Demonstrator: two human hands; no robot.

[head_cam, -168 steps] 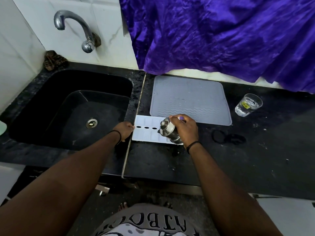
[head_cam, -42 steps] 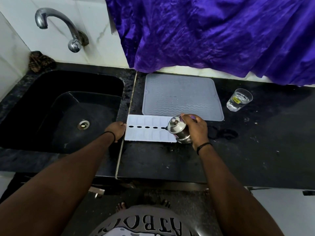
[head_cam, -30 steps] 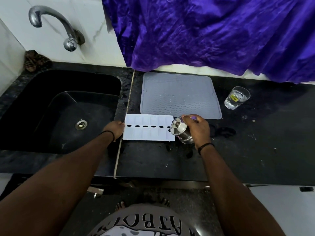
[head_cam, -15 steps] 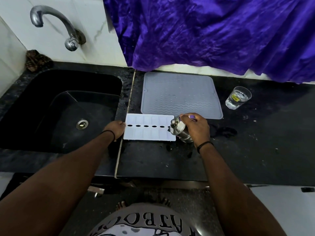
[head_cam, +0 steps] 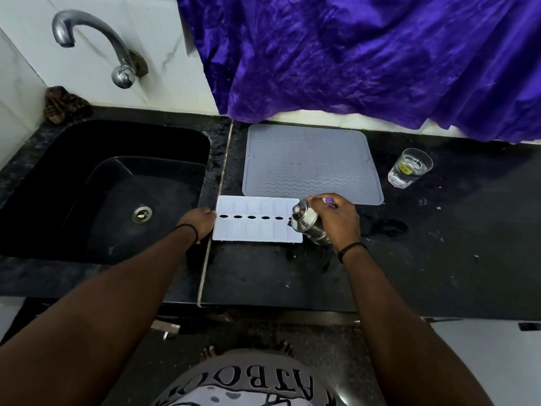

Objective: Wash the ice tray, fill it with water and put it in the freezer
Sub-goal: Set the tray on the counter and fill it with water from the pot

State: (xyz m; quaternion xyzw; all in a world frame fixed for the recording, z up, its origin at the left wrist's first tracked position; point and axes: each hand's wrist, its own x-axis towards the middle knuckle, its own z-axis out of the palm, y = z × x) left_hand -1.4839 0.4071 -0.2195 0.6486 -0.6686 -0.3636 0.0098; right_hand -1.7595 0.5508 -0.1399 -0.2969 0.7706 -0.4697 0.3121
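Overhead, head view:
Ice tray: a white rectangular plastic ice tray [head_cam: 257, 222] lay flat on the black stone desk [head_cam: 424, 259], just right of the sink edge and touching the near edge of the mat; a row of dark oval holes ran along its middle.
Left hand: the left hand [head_cam: 199, 222] rested at the tray's left short end, fingers curled against that edge; whether this grip pinched the rim or only pressed on it could not be told. A black band circled the wrist.
Right hand: the right hand [head_cam: 336, 219] had its grip wrapped round a shiny steel bottle [head_cam: 307, 225], tilted with its neck leaning left over the tray's right end. A black band sat on this wrist too. Any water flow was too small to see.
Mat: a grey ribbed silicone drying mat [head_cam: 310, 162] lay behind the tray.
Glass: a clear drinking glass with a yellow sticker [head_cam: 409, 168] stood well right of the mat.
Sink: a black basin sink [head_cam: 73, 142] with a steel drain sat to the left, under a curved chrome tap [head_cam: 96, 45].
Cloth: a crumpled purple satin cloth [head_cam: 366, 60] hung over the back wall.
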